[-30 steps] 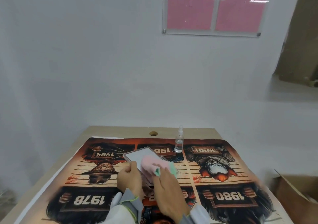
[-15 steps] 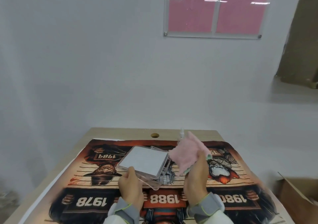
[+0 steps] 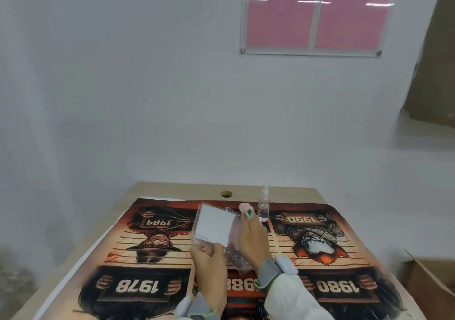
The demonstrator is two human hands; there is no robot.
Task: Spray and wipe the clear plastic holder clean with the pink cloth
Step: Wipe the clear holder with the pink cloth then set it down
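Head view showed the left hand [image 3: 209, 260] pinching the stiff, slippery clear plastic holder [image 3: 215, 226] by its near edge while the right hand's [image 3: 253, 241] fingers pressed the soft pink cloth [image 3: 246, 207] against it.

A light wooden table [image 3: 290, 191] stands against a pale wall, with a small round cable hole [image 3: 226, 194] near its far edge. Most of its top is covered by a large printed poster [image 3: 147, 241] in orange, cream and black, laid flat (the figures and their number plates, 1984, 1990, 1978 and 1980, read upside down from the camera's side). A strip of white border shows along the poster's left edge. A small clear plastic spray bottle [image 3: 264, 205] stands upright on the poster's far edge, right of the hole.
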